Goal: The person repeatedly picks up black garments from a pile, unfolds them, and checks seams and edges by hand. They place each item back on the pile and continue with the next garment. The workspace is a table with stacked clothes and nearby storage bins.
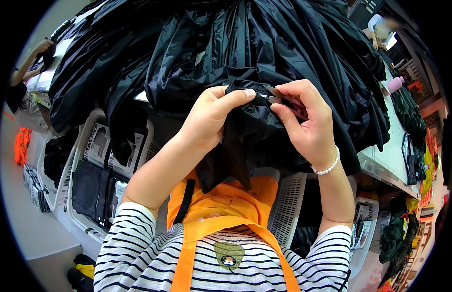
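My left hand (213, 109) is closed on the edge of a black garment (250, 124), thumb pressed on top of the cloth. In my right hand (306, 114) is a small pair of thread snips (274, 96), its metal blades pointing left at the cloth beside my left thumb. My right fingers and thumb pinch the snips, and their reddish handle shows partly inside the palm. The held garment hangs down in front of my orange apron (221, 194). Behind it, a large heap of shiny black garments (226, 39) covers the table.
White plastic baskets (97, 117) with packaged dark goods stand below at left; another white basket (289, 204) is below at right. A pink bottle (395, 84) stands on the right-hand table (389, 155). Other people work at far left and upper right.
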`<state>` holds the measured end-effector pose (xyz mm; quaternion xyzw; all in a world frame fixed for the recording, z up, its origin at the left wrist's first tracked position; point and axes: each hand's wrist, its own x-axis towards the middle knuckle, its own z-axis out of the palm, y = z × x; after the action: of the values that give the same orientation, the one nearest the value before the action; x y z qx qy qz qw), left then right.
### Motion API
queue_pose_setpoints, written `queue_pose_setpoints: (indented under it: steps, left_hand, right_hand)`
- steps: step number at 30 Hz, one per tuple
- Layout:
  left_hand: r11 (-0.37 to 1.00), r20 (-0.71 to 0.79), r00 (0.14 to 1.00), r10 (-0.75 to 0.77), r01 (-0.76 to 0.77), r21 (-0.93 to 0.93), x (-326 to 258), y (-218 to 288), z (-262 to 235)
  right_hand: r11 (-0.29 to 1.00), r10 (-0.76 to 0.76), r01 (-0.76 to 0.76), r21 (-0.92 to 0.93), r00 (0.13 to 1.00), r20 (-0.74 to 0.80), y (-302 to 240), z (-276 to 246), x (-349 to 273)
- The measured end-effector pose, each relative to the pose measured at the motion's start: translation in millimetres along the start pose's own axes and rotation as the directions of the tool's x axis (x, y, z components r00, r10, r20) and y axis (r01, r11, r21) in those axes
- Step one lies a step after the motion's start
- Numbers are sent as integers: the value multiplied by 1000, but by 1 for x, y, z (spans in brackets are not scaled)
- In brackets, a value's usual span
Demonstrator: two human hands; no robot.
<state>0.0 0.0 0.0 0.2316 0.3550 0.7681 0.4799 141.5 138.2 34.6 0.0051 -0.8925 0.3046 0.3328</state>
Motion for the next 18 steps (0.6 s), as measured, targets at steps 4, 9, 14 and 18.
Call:
queue_pose_setpoints:
  steps: [4, 9, 14, 18]
  left_hand:
    - [1000, -12, 1000, 18, -18, -7, 1, -1, 3]
    - [1000, -22, 1000, 12, -12, 3, 0, -1, 3]
    - [1000, -47, 999, 0, 1, 27, -1, -2, 7]
    - [994, -16, 1000, 15, -13, 113, -3, -6, 5]
  right_hand:
    - [991, -84, 77, -112, 994, -63, 0, 2, 2]
    - [986, -117, 104, -131, 989, -89, 2, 4, 1]
    - [974, 136, -96, 205, 972, -190, 7, 8, -1]
    - [999, 40, -39, 12, 997, -73, -3, -2, 6]
